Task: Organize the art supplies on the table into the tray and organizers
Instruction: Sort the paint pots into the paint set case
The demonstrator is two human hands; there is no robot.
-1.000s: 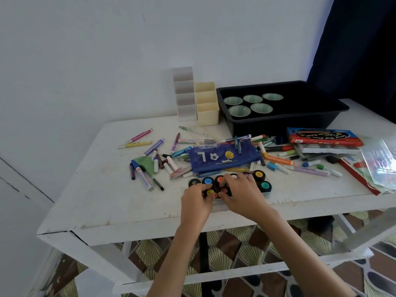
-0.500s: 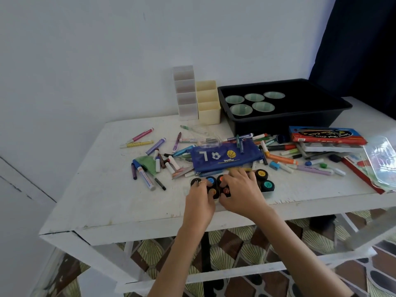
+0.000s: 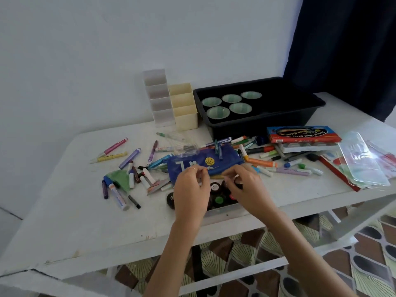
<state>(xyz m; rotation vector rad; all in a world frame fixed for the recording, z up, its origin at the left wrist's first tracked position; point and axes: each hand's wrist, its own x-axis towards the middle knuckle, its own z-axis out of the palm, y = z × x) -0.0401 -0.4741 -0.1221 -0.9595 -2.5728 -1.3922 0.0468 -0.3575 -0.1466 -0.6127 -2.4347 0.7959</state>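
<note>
Paint pots (image 3: 215, 189): a black cluster, long axis left to right along the worktop's (image 3: 85, 211) front edge, just before the blue pouch (image 3: 222, 159). Left hand (image 3: 191, 189) and right hand (image 3: 246, 187) hover palm-down over it, fingers curled. Whether either grip clamps anything cannot be told.

The bench (image 3: 64, 211) lies bare across its front-left quarter, open to a reach from the near edge. Markers (image 3: 128, 156) litter the middle left. A blue pouch (image 3: 214, 160) and more pens bar the straight way to the tray (image 3: 267, 126). Five cups (image 3: 218, 112) fill the tray's left half; its right half is free. Organizers (image 3: 185, 108) stand just left of it, open above. A box (image 3: 304, 135) and clear lid (image 3: 362, 163) crowd the right. Pots (image 3: 218, 199) cluster at the near edge.
</note>
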